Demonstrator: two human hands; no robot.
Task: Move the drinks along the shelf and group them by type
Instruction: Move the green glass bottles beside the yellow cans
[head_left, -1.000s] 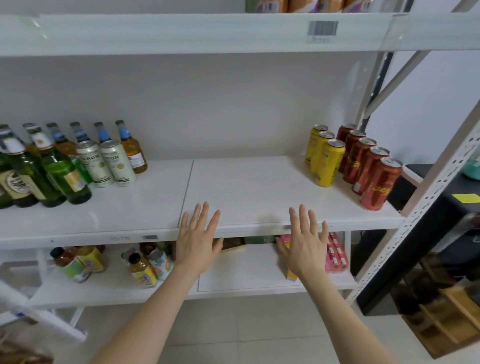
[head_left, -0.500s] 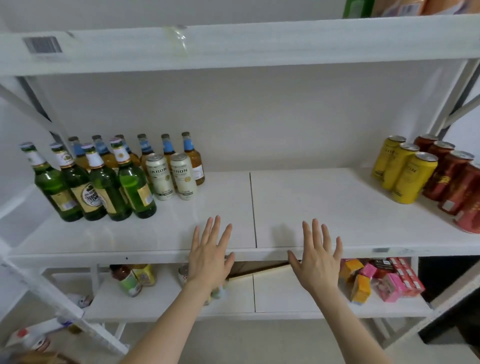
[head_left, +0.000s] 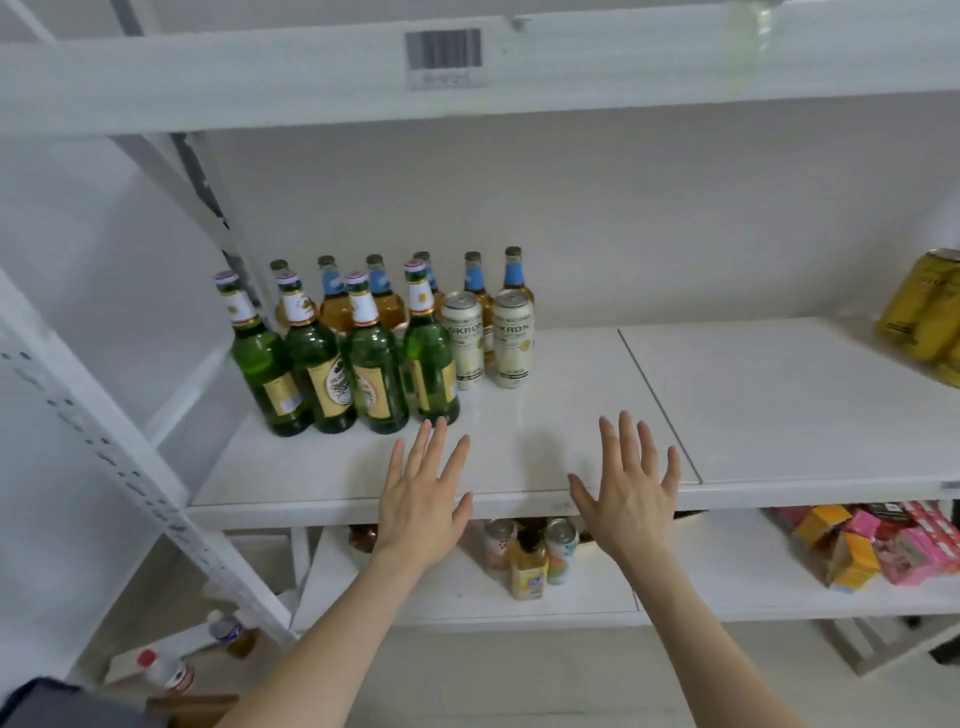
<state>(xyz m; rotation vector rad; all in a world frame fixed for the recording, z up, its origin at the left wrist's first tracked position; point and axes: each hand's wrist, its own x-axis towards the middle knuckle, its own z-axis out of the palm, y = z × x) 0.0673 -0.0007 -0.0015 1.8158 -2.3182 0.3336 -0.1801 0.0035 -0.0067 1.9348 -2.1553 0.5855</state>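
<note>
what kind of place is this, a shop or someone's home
Likely a small shop or stockroom, not certain: a barcode label on the upper shelf edge, green bottles and white cans lined up in rows, and small coloured cartons on the shelf below.

Left hand (head_left: 422, 499) flat with fingers spread, right hand (head_left: 626, 496) likewise, both palms down, forearms stretched forward, holding nothing

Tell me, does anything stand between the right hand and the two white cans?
Nothing visible does: only bare shelf board lies between the open right hand and the white cans. The green bottles stand off to the left.
</note>
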